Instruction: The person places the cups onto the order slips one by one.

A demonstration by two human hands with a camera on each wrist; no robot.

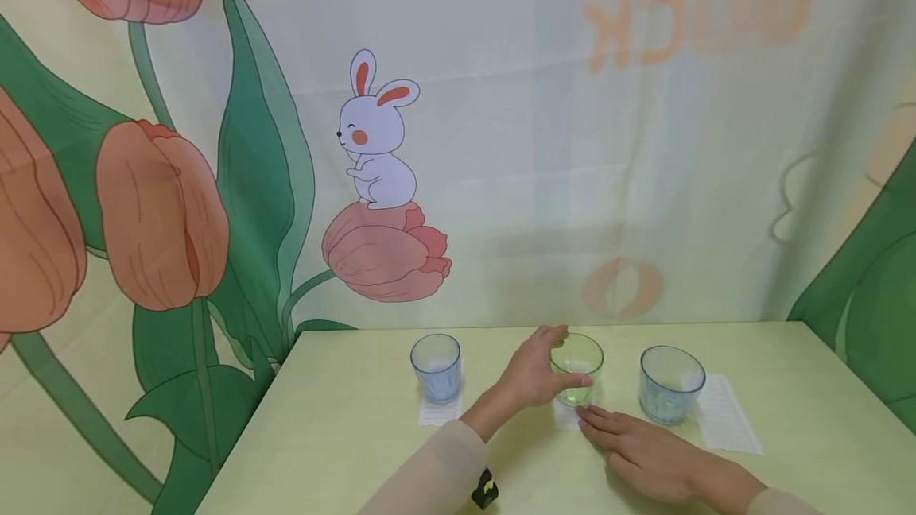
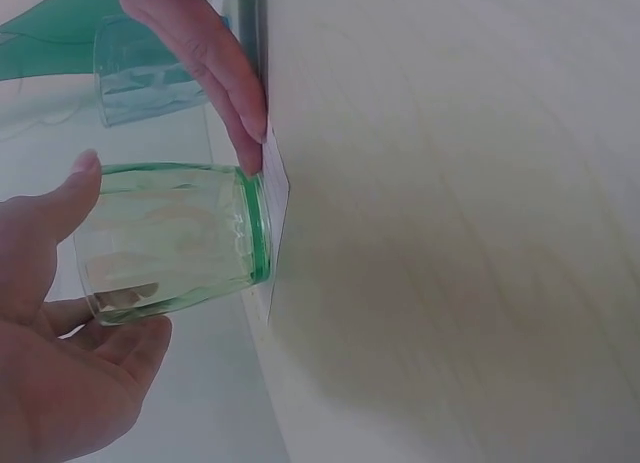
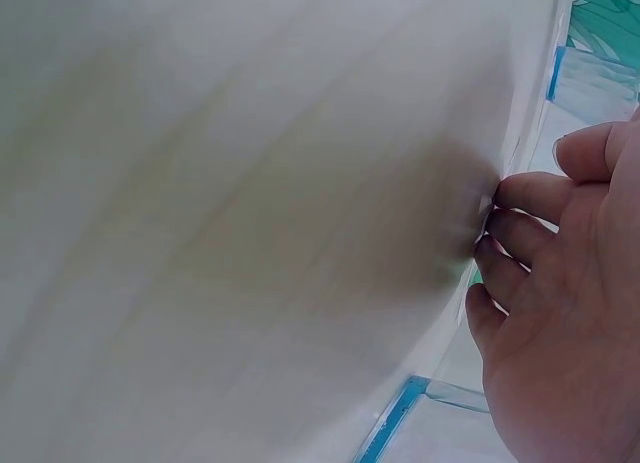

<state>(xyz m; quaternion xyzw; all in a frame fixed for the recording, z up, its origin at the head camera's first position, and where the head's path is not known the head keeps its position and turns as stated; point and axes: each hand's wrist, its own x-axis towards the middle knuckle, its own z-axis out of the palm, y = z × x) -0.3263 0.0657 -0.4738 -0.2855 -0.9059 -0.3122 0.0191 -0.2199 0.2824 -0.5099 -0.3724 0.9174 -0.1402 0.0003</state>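
A clear green glass (image 1: 576, 368) stands upright on a white paper slip (image 1: 568, 417) near the back of the table. My left hand (image 1: 533, 368) holds this glass by its sides near the rim, thumb on one side and fingers on the other; the grip also shows in the left wrist view. Low in front of the glass, my right hand (image 1: 644, 451) lies palm down with its fingers extended. Its fingertips (image 1: 588, 413) touch the slip at the glass's base.
To the left, a bluish glass (image 1: 436, 372) stands on another paper slip (image 1: 438, 413). A second bluish glass (image 1: 669, 392) stands at the right, beside a longer slip (image 1: 728, 416). A small black and yellow object (image 1: 485, 491) lies by the left sleeve. Behind the table (image 1: 315, 420) hangs a printed curtain (image 1: 501, 141).
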